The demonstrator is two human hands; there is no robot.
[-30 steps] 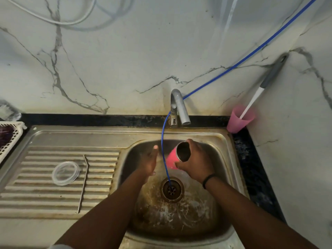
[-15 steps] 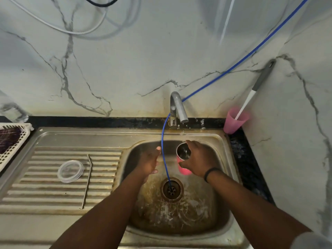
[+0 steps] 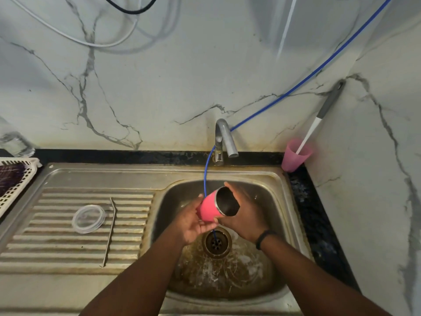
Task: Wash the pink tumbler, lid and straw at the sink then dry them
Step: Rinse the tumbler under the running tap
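Now our left hand (image 3: pixel 193 221) has joined the right hand (image 3: pixel 245 218), both closed around the pink tumbler (image 3: pixel 217 207) tipped sideways over the sink (image 3: pixel 281 201) drain, so washing continues; lid (image 3: pixel 88 218) and straw (image 3: pixel 111 231) wait left.

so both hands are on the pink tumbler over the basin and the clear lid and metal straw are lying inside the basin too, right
Not quite. The head view shows both hands on the pink tumbler over the basin, but the clear lid and metal straw lie on the ridged drainboard beside it.
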